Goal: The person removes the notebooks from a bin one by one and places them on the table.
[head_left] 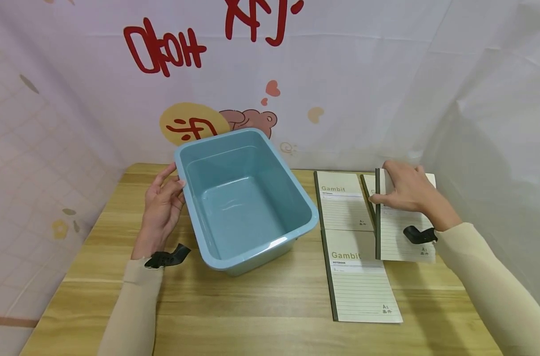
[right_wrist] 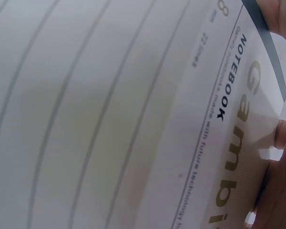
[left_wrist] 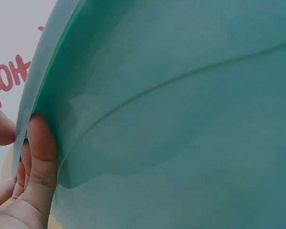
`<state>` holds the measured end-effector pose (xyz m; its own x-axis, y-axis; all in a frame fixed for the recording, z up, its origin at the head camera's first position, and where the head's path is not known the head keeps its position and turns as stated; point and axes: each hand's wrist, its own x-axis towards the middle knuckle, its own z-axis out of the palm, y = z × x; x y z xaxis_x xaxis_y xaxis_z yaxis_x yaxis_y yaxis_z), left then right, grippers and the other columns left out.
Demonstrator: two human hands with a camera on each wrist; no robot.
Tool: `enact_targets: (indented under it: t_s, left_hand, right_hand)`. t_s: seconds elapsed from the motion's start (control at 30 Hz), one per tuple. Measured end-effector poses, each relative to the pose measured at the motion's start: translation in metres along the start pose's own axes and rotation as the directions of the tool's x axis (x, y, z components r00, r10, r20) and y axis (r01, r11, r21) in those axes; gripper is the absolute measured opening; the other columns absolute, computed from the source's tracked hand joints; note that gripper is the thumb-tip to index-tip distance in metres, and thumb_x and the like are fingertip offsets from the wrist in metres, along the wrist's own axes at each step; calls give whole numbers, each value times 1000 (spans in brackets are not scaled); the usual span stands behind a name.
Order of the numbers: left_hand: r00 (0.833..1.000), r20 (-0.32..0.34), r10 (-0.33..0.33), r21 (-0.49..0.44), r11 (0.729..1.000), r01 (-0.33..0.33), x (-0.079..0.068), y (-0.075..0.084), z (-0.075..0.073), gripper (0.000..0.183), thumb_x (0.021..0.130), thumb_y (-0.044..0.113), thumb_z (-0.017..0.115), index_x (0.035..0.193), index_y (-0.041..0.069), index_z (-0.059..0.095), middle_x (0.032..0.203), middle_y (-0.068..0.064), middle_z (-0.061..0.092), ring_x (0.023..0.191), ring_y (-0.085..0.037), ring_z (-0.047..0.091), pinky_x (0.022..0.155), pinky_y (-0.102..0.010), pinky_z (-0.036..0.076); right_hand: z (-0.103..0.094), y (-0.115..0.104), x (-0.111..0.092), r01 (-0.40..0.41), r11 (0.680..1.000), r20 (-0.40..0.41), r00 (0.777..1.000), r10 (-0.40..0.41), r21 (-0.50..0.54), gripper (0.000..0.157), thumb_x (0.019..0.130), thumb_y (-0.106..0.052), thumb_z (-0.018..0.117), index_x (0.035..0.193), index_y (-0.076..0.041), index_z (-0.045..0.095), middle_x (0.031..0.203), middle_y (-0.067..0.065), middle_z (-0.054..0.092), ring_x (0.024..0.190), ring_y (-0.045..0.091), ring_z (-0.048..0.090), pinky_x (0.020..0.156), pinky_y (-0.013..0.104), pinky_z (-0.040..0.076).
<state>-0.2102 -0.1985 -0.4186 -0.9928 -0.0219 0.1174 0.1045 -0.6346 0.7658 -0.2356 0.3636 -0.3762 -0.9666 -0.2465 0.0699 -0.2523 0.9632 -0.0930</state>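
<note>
In the head view, my left hand [head_left: 160,212] pinches the left rim of a light blue plastic basin [head_left: 221,153], which is tilted with its opening toward me. The left wrist view shows fingers under the rim, against the outer wall of the basin [left_wrist: 181,119]. On the right, my right hand [head_left: 407,188] grips a cream notebook [head_left: 403,242] by its top end, near the dark spine. The notebook's "Gambit" cover [right_wrist: 133,119] fills most of the right wrist view. Under it, another notebook [head_left: 369,184] is mostly hidden.
Two more notebooks lie on the wooden table [head_left: 252,316] right of the basin: an upper one [head_left: 343,207] and a lower one [head_left: 360,291]. A white printed curtain [head_left: 363,74] hangs behind the table. More white sheeting [head_left: 496,163] hangs close by on the right.
</note>
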Motion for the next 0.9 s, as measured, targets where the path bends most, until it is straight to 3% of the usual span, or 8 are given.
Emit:
enact_targets:
  t_s: [0.4, 0.67, 0.9]
  left_hand:
    - [1000, -8, 1, 14, 1000, -1, 0, -1, 1, 58, 98, -7, 59, 150, 3, 37, 102, -10, 66, 84, -15, 74, 76, -24, 65]
    - [1000, -15, 5, 16, 1000, -5, 0, 0, 2, 57, 97, -8, 58, 150, 3, 38, 101, -9, 67, 83, -16, 73, 75, -23, 65]
    - [1000, -11, 4, 24, 1000, -4, 0, 0, 2, 57, 98, -8, 57, 150, 3, 37, 101, -9, 67, 84, -16, 74, 75, -23, 65]
  right_hand:
    - [39, 28, -41, 5, 1000, 94, 996, -5, 3, 61, 74, -51, 83, 106, -11, 51, 98, 8, 67, 91, 31, 63, 73, 43, 31]
    - [64, 36, -62, 15, 1000, 158, 987, -15, 6, 87, 77, -59, 81, 136, -3, 51, 129, 27, 65, 120, 47, 59, 86, 61, 40]
    - [77, 34, -70, 3, 1000, 207, 978, -4, 3, 89, 76, -72, 76, 131, -5, 52, 124, 22, 66, 113, 44, 59, 83, 61, 42]
